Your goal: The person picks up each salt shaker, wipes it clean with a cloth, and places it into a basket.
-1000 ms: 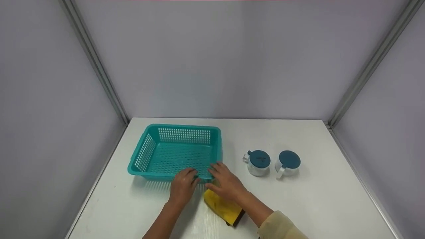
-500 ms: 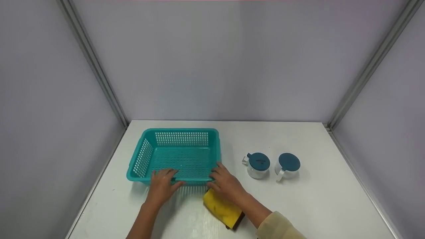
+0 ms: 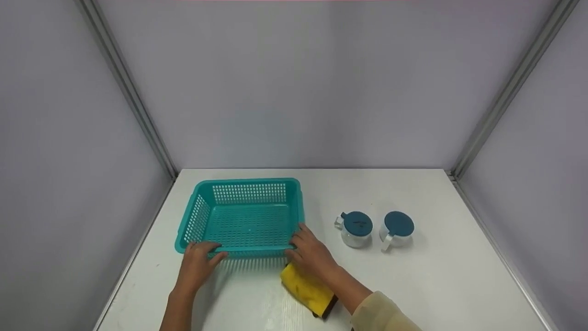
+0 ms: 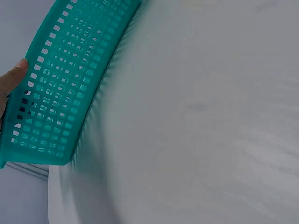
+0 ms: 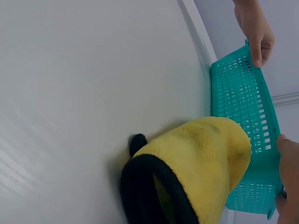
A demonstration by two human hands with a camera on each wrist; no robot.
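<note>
A teal plastic basket (image 3: 250, 250) with slotted walls stands at the left of the white table. At the left end of its near rim, my left hand (image 3: 195, 264) pinches the edge, fingers over the inside and thumb outside. The thumb (image 4: 15, 77) shows against the outer wall in the left wrist view. My right hand (image 3: 313, 253) grips the rim at the near right corner. Under that wrist lies a folded yellow cloth (image 3: 307, 289) with a dark border, partly covered by the hand. The right wrist view shows the cloth (image 5: 196, 154) rolled over, close to the basket's wall.
Two clear mugs with blue lids, a left one (image 3: 358, 224) and a right one (image 3: 398, 224), stand right of the basket. Pale panels (image 3: 294, 92) wall in the white table (image 3: 436, 276) at the back and both sides.
My left hand has slid left along the near rim, from near the middle to the left corner. The right hand stays at its corner. The basket has shifted slightly.
</note>
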